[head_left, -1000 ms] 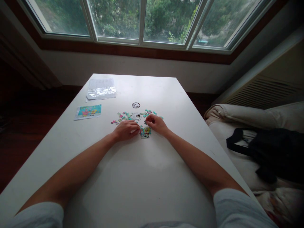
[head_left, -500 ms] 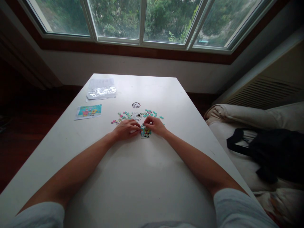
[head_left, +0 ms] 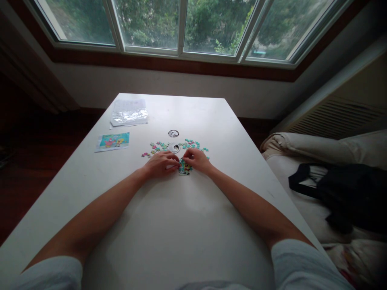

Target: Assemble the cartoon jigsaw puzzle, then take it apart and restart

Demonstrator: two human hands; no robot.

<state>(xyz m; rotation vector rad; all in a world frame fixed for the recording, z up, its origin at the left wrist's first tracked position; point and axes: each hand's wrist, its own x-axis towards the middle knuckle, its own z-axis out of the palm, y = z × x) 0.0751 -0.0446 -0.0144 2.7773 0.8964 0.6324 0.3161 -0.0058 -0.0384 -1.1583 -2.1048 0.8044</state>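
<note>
A small joined section of a jigsaw puzzle (head_left: 185,170), with yellow and teal printing, lies on the white table between my hands. My left hand (head_left: 161,164) rests at its left side, fingers loosely bent with a gap between them, the fingertips touching the puzzle's edge. Above the section's top edge, my right hand (head_left: 197,159) has thumb and forefinger pinched on a small puzzle piece, mostly hidden by the fingers. Loose puzzle pieces (head_left: 190,142) are scattered just beyond both hands, in green, teal and pink.
A round whitish ring-like object (head_left: 173,148) sits among the pieces, and a dark-rimmed disc (head_left: 173,133) lies farther back. To the left are a printed picture card (head_left: 113,141) and a clear plastic bag (head_left: 130,114). Right of the table, a dark garment (head_left: 353,193) lies on a pale sofa (head_left: 326,147).
Almost nothing differs. Both hands stay at the puzzle section, with only very slight shifts of the fingers and the section.
</note>
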